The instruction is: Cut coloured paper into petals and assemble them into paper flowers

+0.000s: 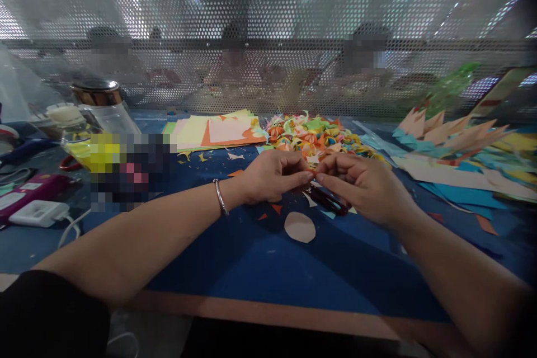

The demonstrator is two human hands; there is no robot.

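Head view, nearest first: both forearms reach in from the lower corners over the blue surface, the left one wearing a thin metal bangle at the wrist. A pale oval paper cutout lies on the surface just in front of the hands, with small orange and teal scraps scattered near it. The left hand and right hand meet fingertip to fingertip in the middle, both pinched shut on a small orange paper piece (too small to make out its shape). Under the right hand's fingers lies a dark pair of scissors, resting on the surface; whether the hand touches it cannot be told.

Just beyond the hands sits a heap of curled paper bits in many colours. Left of that heap is a flat stack of coloured sheets. To the right, pointed peach and teal paper cuttings spread out. At far left stand a clear jar with a metal lid, a magenta device and a white charger. A perforated metal screen closes off the back.
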